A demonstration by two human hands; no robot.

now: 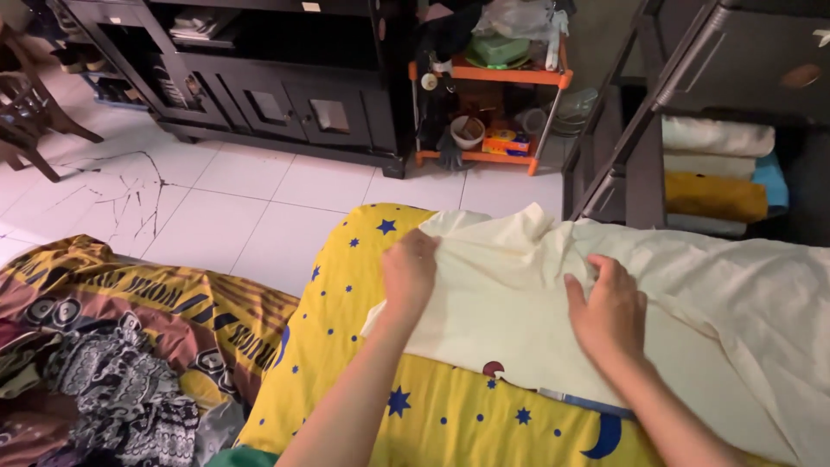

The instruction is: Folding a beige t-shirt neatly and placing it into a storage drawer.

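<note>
A pale cream cloth (692,294) lies spread over a yellow board cover with blue stars (346,346). My left hand (409,271) rests on the cloth's near left edge, fingers curled over a fold of it. Palm down, my right hand (609,307) presses flat on the cloth's middle with its fingers apart. Both forearms reach in from the bottom of the view.
A heap of patterned brown, yellow and black fabrics (112,346) lies at the lower left. Beyond is a white tiled floor (259,199), a dark cabinet (277,86), an orange shelf rack (488,95) and a dark shelf with folded towels (718,164) at right.
</note>
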